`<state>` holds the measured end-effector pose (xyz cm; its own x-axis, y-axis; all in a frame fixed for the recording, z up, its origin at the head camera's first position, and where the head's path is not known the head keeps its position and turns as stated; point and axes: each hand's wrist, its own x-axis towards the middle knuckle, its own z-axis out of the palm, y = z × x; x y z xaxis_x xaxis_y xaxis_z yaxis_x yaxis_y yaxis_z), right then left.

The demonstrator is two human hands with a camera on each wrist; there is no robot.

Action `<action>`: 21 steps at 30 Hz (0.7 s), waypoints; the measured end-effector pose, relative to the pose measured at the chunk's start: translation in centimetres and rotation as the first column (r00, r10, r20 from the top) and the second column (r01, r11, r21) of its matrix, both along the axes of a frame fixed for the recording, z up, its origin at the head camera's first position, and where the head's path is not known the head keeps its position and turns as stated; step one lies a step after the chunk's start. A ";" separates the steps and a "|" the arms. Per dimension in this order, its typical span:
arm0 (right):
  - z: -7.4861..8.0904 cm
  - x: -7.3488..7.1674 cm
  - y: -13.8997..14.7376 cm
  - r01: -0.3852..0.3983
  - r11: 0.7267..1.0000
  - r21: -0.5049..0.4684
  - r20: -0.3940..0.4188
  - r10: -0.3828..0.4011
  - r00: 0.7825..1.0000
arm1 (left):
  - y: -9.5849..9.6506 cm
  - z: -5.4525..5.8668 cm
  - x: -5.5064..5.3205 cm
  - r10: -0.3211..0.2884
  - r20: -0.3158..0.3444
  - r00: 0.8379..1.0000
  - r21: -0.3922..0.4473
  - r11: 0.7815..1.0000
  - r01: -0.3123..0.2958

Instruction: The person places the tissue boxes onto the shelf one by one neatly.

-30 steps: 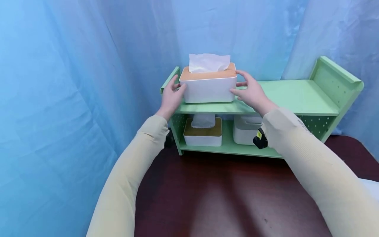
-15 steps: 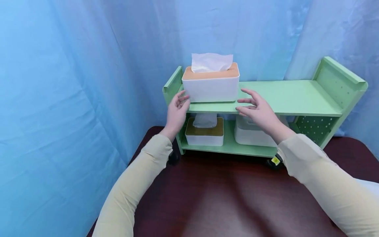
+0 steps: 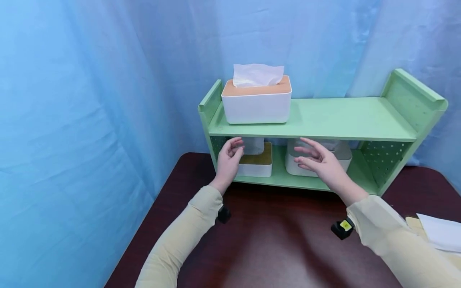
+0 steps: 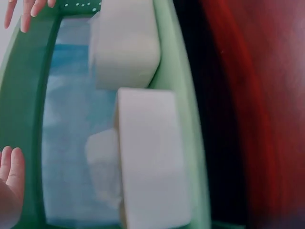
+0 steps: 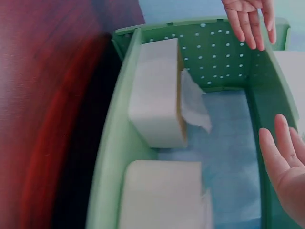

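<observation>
A white tissue box (image 3: 257,109) with a light wooden lid and a tissue sticking up stands at the left end of the upper board of a green shelf (image 3: 345,120). Both hands are off it. My left hand (image 3: 226,164), fingers loosely bent and holding nothing, hovers before the lower tier. It overlaps a second tissue box (image 3: 256,171) with a darker wooden lid. Fingers spread, my right hand (image 3: 327,166) is in front of a white box with a grey lid (image 3: 294,166). In the right wrist view, the right hand (image 5: 288,174) has nothing between its fingers.
The shelf stands on a dark red-brown table (image 3: 266,240) against a blue curtain (image 3: 162,80). Raised end panels (image 3: 410,100) bound its upper board. White sheets (image 3: 441,232) lie at the table's right side. Each wrist wears a black camera (image 3: 342,229).
Both hands have let go of the upper tissue box and moved down and back toward the person. That box stays on the upper board.
</observation>
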<state>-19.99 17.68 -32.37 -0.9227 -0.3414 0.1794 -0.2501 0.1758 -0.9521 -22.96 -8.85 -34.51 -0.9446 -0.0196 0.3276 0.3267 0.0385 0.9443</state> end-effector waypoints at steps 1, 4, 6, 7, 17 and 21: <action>-0.4 0.1 0.2 -0.001 1.000 0.001 -0.006 0.001 1.000 | 0.2 -0.4 0.1 -0.003 0.011 1.000 0.013 1.000 0.003; -1.8 0.6 0.8 -0.003 1.000 0.005 -0.022 0.003 1.000 | 0.7 -1.5 0.6 -0.026 0.036 0.999 0.057 0.998 0.024; -2.8 1.0 1.2 -0.009 1.000 -0.003 -0.021 0.009 1.000 | 1.2 -2.3 1.0 -0.045 0.049 0.998 0.073 0.996 0.041; -3.2 1.1 1.4 -0.017 1.000 -0.009 -0.016 0.017 1.000 | 1.4 -2.7 1.2 -0.052 0.055 0.997 0.075 0.996 0.048; -7.3 3.0 3.3 -0.029 0.998 -0.048 0.047 0.031 0.998 | 3.0 -6.4 2.7 -0.076 0.114 0.991 0.108 0.992 0.064; -8.3 3.7 3.9 -0.018 0.999 -0.026 0.067 0.020 0.998 | 3.5 -6.3 3.8 -0.093 0.139 0.986 0.114 0.990 0.077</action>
<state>-16.30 21.57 -40.71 -0.9263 -0.3552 0.1259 -0.1885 0.1473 -0.9710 -19.20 -5.31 -40.82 -0.9814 0.0346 0.1890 0.1854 -0.0883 0.9787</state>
